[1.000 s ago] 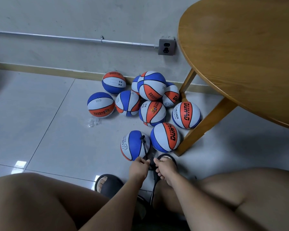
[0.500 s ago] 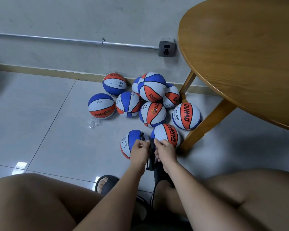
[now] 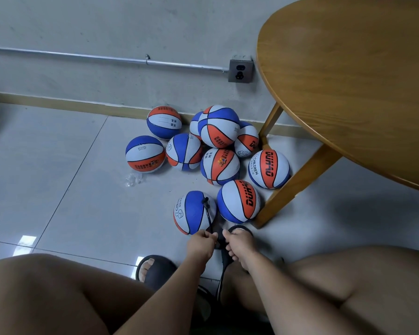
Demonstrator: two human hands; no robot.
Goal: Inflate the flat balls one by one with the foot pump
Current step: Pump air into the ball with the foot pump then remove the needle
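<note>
Nearest ball [image 3: 191,213] has the hose [image 3: 209,217] plugged in; my left hand [image 3: 201,245] and right hand [image 3: 240,245] grip the pump handle [image 3: 219,239]

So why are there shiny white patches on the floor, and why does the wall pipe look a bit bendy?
In the head view, the white patches are light glaring off the glossy floor tiles; the pipe bows slightly because the wide-angle lens curves straight lines; the table casts the soft shadow at right.
</note>
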